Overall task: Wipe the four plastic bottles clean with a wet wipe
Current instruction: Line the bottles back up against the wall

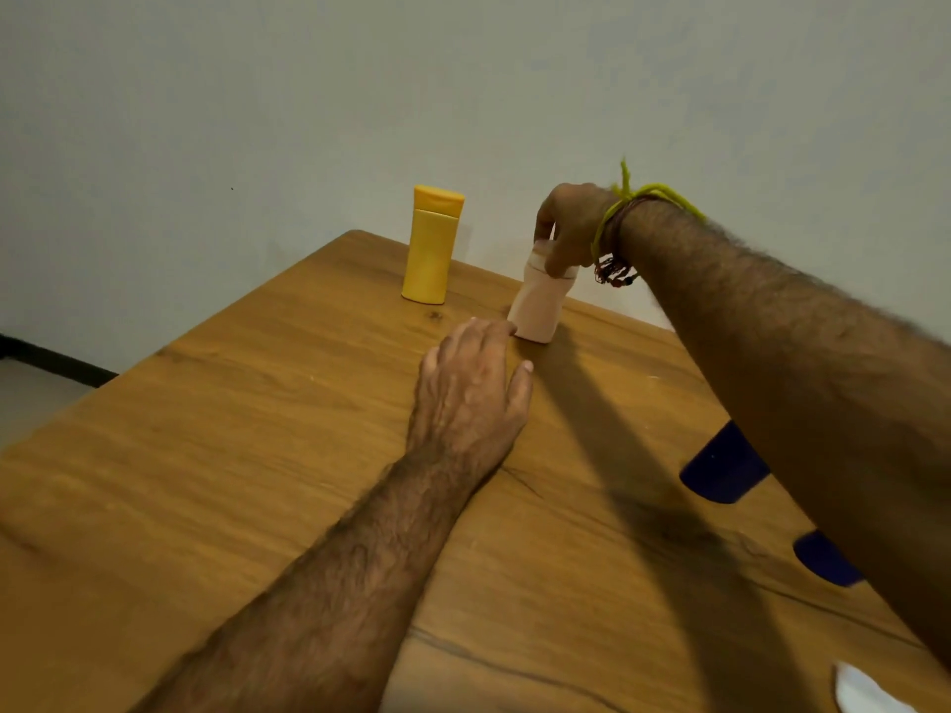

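On the wooden table [267,455] a yellow bottle [431,245] stands upright near the far corner, against the pale wall [360,95]. Just to its right a pale pink bottle [539,301] stands slightly tilted, its base on the table. The right hand [568,229] comes down on it from above, fingers curled round the cap, so the cap is mostly hidden. Yellow and reddish threads [625,218] circle that wrist. The left hand [471,388] lies flat on the table with fingers straight and relaxed, holding nothing; its fingertips reach close to the base of the pink bottle, though contact is hard to judge. Under the right forearm two dark blue shapes [723,468] show only in part, too covered to identify. At the lower right edge a white object [857,692] is cut off by the frame and blurred.
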